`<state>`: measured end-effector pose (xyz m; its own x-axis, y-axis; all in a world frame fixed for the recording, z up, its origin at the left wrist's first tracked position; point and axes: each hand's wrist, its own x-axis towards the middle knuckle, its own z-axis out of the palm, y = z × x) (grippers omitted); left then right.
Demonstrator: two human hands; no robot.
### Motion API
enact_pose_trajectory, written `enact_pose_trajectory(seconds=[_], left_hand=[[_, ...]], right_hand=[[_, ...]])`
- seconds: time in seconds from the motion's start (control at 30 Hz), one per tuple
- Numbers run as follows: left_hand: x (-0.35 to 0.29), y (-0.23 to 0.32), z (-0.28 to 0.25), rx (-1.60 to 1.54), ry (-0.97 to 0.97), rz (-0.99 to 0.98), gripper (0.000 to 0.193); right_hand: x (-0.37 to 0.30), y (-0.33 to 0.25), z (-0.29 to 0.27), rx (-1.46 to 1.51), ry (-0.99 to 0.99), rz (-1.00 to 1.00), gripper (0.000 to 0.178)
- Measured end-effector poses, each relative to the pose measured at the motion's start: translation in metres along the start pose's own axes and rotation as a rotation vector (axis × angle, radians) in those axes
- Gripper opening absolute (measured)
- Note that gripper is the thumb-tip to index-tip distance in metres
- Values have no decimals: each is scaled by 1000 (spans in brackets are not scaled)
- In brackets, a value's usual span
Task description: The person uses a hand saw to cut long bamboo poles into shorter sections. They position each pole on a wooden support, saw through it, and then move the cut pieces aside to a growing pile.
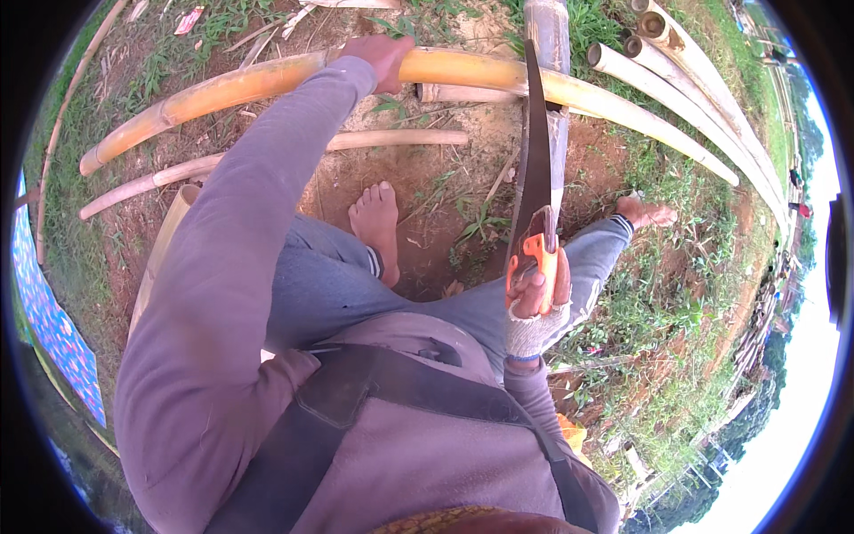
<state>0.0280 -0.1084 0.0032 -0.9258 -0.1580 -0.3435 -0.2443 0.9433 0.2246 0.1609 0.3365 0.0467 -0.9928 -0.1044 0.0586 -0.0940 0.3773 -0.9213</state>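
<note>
My left hand [382,62] is closed over the top of a yellow bamboo pole [471,68] that lies crosswise in front of me. The pole rests across a greyish bamboo pole [549,31] running away from me. In my right hand [540,298], which wears a whitish fingerless glove, is a handsaw [535,151] gripped by its orange handle. Its dark curved blade points away from me and passes over the yellow pole near the crossing. Whether the teeth touch the bamboo, I cannot tell.
A thinner bamboo length [400,138] lies on the soil nearer me. Several cut poles [658,76] lie at the far right. My bare feet [375,218] stand apart on the ground. At the far left is a blue patterned sheet [58,311].
</note>
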Motion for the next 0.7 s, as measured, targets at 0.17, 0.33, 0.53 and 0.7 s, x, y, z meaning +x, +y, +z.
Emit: enact_pose_trajectory(seconds=[0.17,0.33,0.53,0.7], left_hand=[[2,9,2,-7,71,37,59],[-2,4,-2,-5,35,22,56],[-3,2,8,-26,7,5,56],[5,3,-2,-21,80,17,57]], right_hand=[[146,-52,79,-106,49,-216,48],[111,-35,66,-39,17,-126,49],[26,-43,21,179,-5,77,65],[154,-53,80,83,9,-97,51]])
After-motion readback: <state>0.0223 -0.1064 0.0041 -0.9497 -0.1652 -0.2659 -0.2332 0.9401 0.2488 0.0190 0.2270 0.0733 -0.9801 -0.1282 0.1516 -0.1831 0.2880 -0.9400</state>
